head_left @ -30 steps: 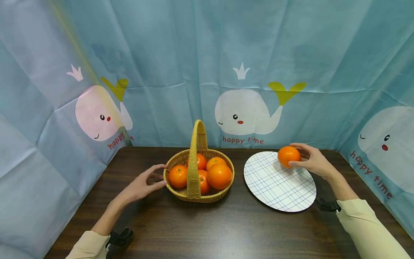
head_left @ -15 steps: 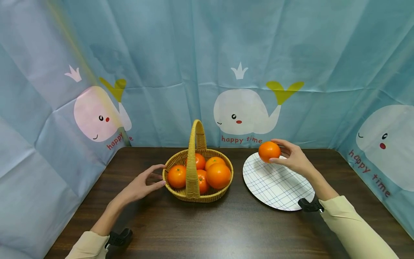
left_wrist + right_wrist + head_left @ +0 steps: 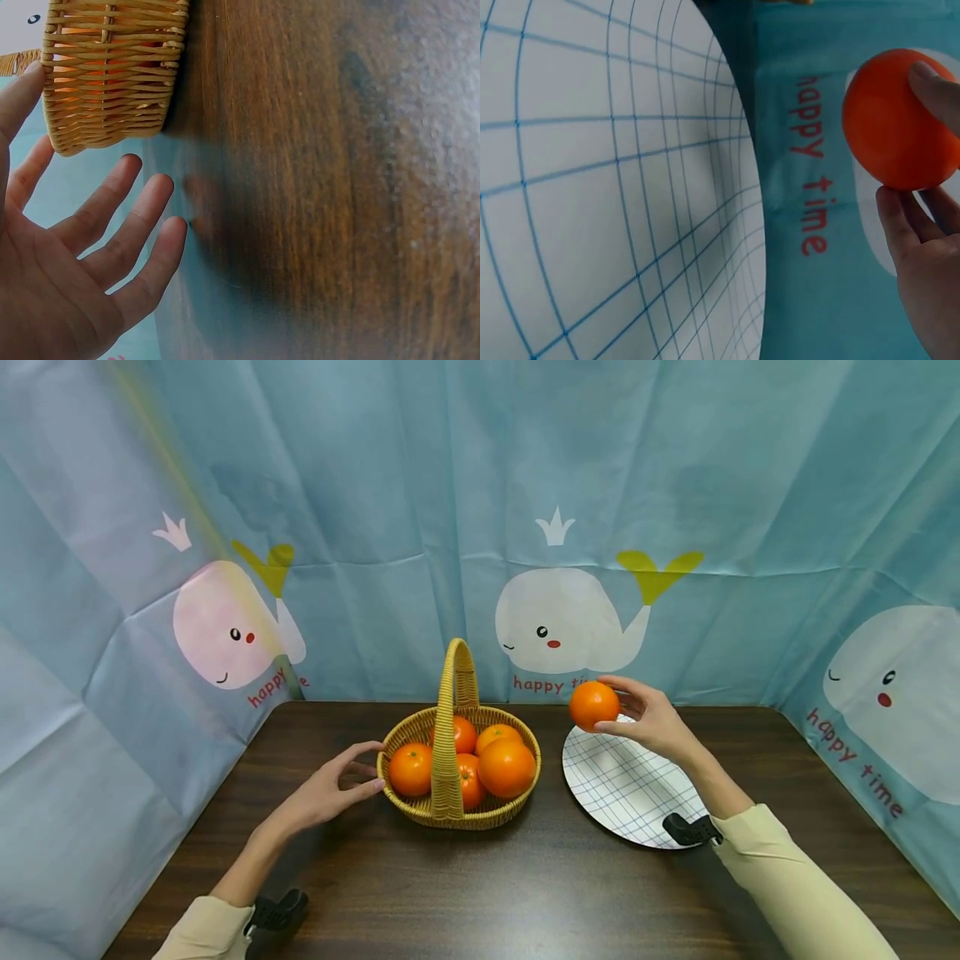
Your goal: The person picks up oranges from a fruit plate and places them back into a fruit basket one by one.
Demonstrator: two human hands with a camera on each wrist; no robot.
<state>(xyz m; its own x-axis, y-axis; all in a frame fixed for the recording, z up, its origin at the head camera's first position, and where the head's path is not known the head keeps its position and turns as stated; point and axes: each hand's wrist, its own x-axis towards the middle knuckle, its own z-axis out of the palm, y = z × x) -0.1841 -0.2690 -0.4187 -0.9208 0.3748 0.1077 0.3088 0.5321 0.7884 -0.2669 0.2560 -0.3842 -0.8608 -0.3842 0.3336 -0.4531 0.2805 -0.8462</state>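
Note:
In the head view my right hand (image 3: 651, 722) holds an orange (image 3: 595, 707) between thumb and fingers, in the air over the left back edge of a round white plate (image 3: 630, 785) with blue crossed lines. The right wrist view shows the same orange (image 3: 901, 120) pinched by the fingertips, apart from the plate. My left hand (image 3: 324, 789) touches the left end of a yellow wicker basket (image 3: 459, 817) with thumb and index finger. In the left wrist view its other fingers are spread and loose beside the basket (image 3: 112, 112). Several oranges (image 3: 507, 768) lie in the basket.
The basket's tall arched handle (image 3: 447, 727) crosses over its opening. Basket and plate stand apart on a dark wooden table (image 3: 480, 893). A blue curtain (image 3: 375, 510) with whale prints hangs behind the table and along both sides.
My right hand has carried the orange up off the plate and leftward, toward the basket. The left hand has stayed at the basket's end.

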